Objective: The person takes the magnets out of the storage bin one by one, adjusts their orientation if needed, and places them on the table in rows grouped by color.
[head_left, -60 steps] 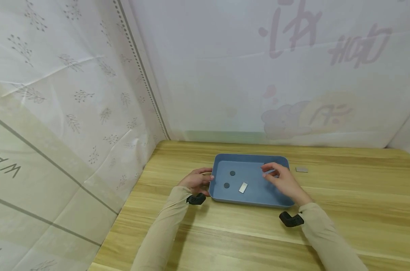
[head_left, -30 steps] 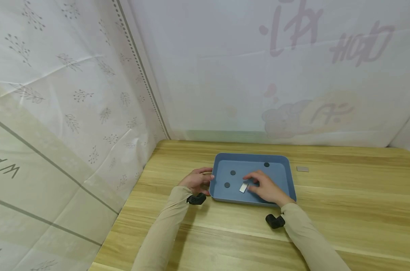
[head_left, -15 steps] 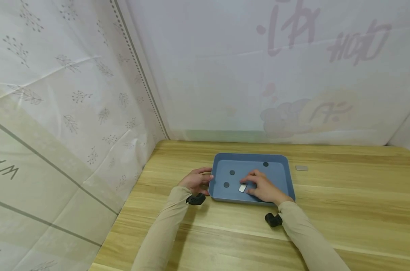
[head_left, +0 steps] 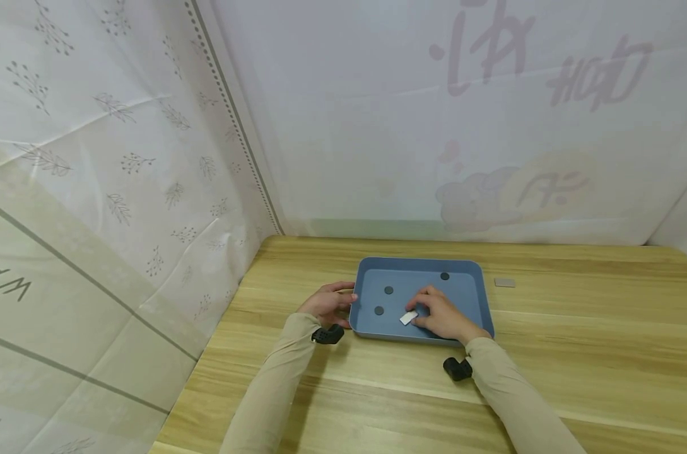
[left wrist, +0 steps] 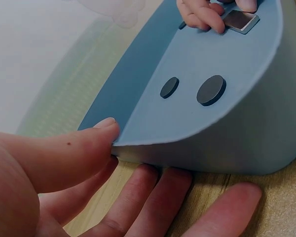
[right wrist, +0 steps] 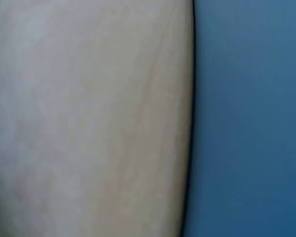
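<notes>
Nearest are two beige sleeves point(head_left: 264, 403), each with a black device point(head_left: 457, 369) at the wrist. The right hand point(head_left: 444, 316) reaches over the near wall of the blue tray point(head_left: 417, 287), thumb and fingers pinching a pale rectangular piece point(head_left: 408, 318) in its near half; whether that touches the tray floor I cannot tell. The left hand point(head_left: 327, 304) grips the left wall between thumb and fingers. Two dark discs point(head_left: 379, 310) lie at left, a third disc point(head_left: 445, 276) towards the far right. Right of the tray, a grey rectangle point(head_left: 504, 282) lies on the wooden table point(head_left: 593, 340); farthest is printed cloth point(head_left: 349, 113)
</notes>
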{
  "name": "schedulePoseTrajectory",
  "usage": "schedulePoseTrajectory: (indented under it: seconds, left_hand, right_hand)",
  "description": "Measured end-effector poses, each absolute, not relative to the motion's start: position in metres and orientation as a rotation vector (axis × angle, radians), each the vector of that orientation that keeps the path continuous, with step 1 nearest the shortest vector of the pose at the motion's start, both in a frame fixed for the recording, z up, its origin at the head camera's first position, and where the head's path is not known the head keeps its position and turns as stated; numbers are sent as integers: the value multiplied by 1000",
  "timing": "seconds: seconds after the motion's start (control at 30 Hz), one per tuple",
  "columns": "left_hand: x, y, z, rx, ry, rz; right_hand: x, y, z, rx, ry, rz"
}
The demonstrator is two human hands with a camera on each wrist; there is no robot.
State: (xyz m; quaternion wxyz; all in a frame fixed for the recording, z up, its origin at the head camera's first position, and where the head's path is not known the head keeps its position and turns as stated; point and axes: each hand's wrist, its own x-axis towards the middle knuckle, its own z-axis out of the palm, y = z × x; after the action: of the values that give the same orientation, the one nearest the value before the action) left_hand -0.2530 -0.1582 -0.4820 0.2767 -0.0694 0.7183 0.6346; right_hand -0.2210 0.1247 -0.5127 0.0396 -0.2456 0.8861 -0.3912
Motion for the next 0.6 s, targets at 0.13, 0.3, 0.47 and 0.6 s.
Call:
schedulePoseTrajectory:
  seconds: [0.13,0.3,0.47,0.6]
  left_hand:
    - [-253,-158,-481,-192,1927,1701]
    - [-252,-158,-481,-204,1907,1712]
    - [-252,-158,-479,-197,1904,1713]
    - [-252,-158,-478,-198,1911,1704]
  right_hand:
    - [-223,124,-513,-744,2736,-1174]
    - [-225,122,-512,-729,2740,-1138]
    - [-225,120,-508,-694,2736,-1092]
    - [-225,119,-505,-661,2724,-1067]
